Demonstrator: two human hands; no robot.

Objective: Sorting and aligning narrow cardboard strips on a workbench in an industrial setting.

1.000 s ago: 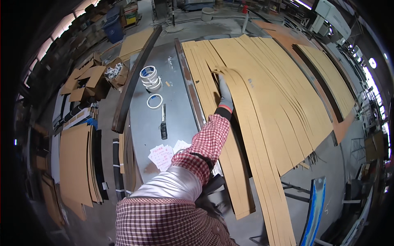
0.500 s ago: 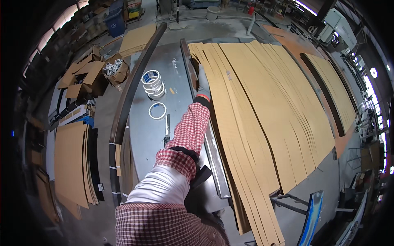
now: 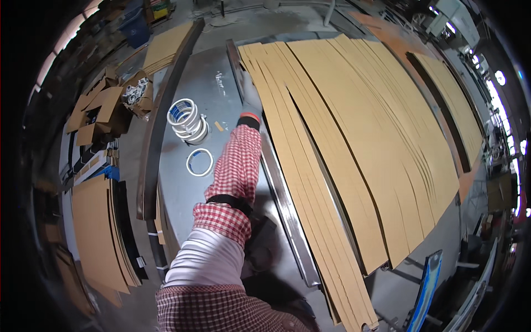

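At the far left, open carton [image 3: 110, 103]: brown, flaps spread, its inside too shadowed to tell.
Second carton [image 3: 142, 106]: just right of that one, heaped with white pieces [image 3: 136, 91].
Blue bin [image 3: 134, 27]: farther off, contents hidden.
Grey table [image 3: 207, 63]: stacked tape rolls [image 3: 192, 126] toward its left, one loose tape ring [image 3: 199, 175] lying flat just nearer.
Dark beam [image 3: 159, 119]: runs along the table's left side.
Metal rail [image 3: 287, 218]: lies between the near table area and the strips.
Checked sleeve [image 3: 235, 160]: crosses the table from the near side, covering part of it.
Left hand [image 3: 251, 106]: gloved in grey, at the left edge of the strips; fingers mostly hidden, so I cannot tell whether they grip.
Tan strips [image 3: 304, 182]: long, thin, side by side right of the rail; dark gaps part them, and the left bunch reaches nearest, its near end uneven.
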